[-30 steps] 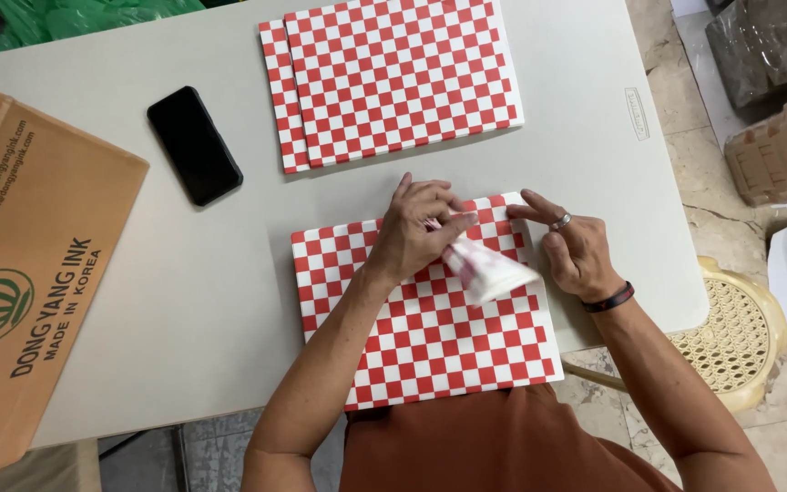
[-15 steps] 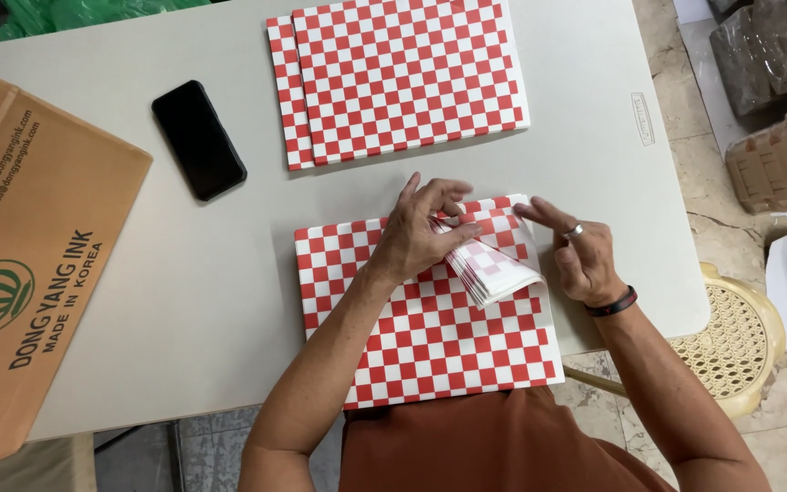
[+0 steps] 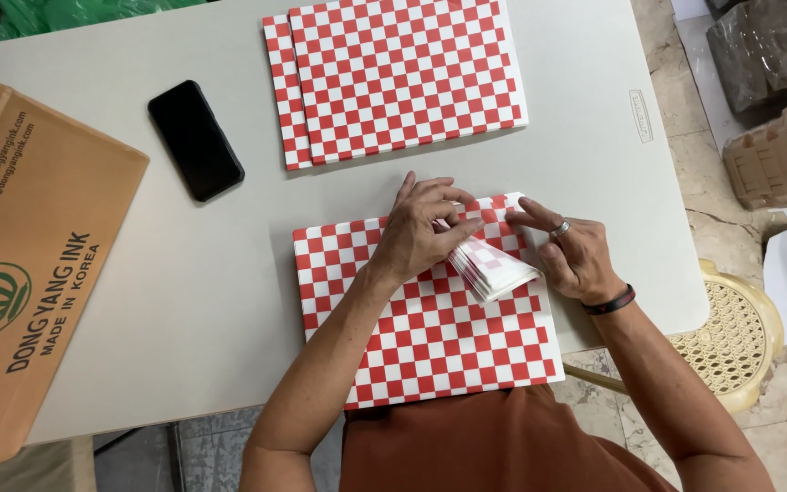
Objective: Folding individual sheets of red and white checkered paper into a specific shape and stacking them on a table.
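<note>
on a pale grey table (image 3: 211, 273), near edge: a stack of red-and-white checkered paper sheets (image 3: 430, 346), lying flat, squared to the edge. upper right corner of the stack folded back into a lifted wad of corners (image 3: 494, 269), white undersides showing, fanned edges visible. left hand (image 3: 416, 232) spread flat over the stack's upper middle, fingers splayed, fingertips pressing on the folded wad; gripping nothing, only pushing down. right hand (image 3: 576, 255) just beside the wad on the right, fingers half curled, index finger stretched to the stack's top corner, ring on 1 finger, dark band at the wrist; touching paper, not closed on it. farther up the table, well apart: 2 more piles of the same checkered sheets (image 3: 393, 77), overlapping. left of those, a black phone (image 3: 195, 138), face up. at far left, a brown cardboard box (image 3: 20, 264) overhanging the table edge.
</note>
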